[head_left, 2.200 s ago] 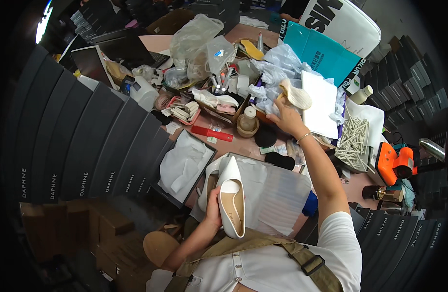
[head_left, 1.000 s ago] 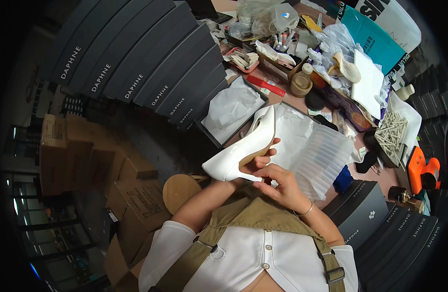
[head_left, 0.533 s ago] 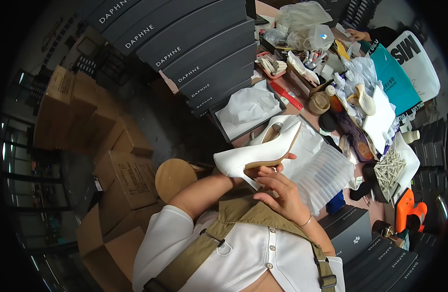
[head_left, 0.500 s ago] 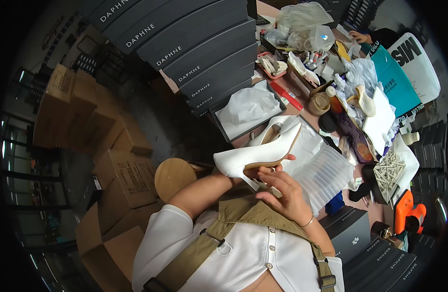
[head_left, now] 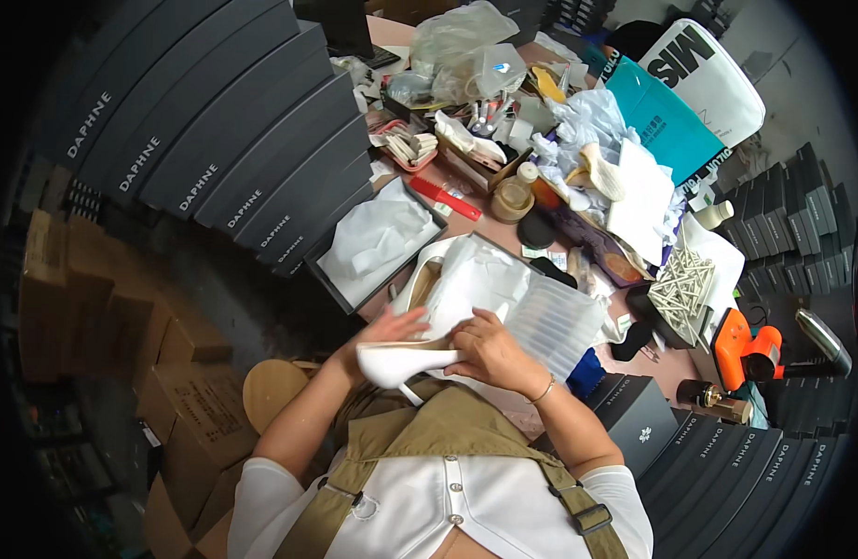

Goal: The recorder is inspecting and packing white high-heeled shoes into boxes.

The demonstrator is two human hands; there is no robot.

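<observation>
Both hands hold a white high-heeled shoe (head_left: 399, 360) in front of my chest, lying sideways with its thin heel pointing down toward my apron. My left hand (head_left: 389, 328) rests on top of the shoe's upper. My right hand (head_left: 490, 351) grips the shoe at the heel end; a thin bracelet circles that wrist. Just beyond the hands, a second white shoe (head_left: 422, 279) lies partly hidden under white tissue and a clear ribbed plastic sheet (head_left: 541, 312).
An open dark box with white tissue (head_left: 373, 244) sits to the left of the shoes. Stacked dark shoe boxes (head_left: 215, 140) line the left, cardboard cartons (head_left: 103, 317) below them. The cluttered table holds a red strip (head_left: 452, 197), a teal bag (head_left: 662, 121) and an orange tool (head_left: 755, 349).
My right hand came back from the far clutter and took hold of the shoe. The shoe swung from toe-up to lying sideways, lower and closer to my chest.
</observation>
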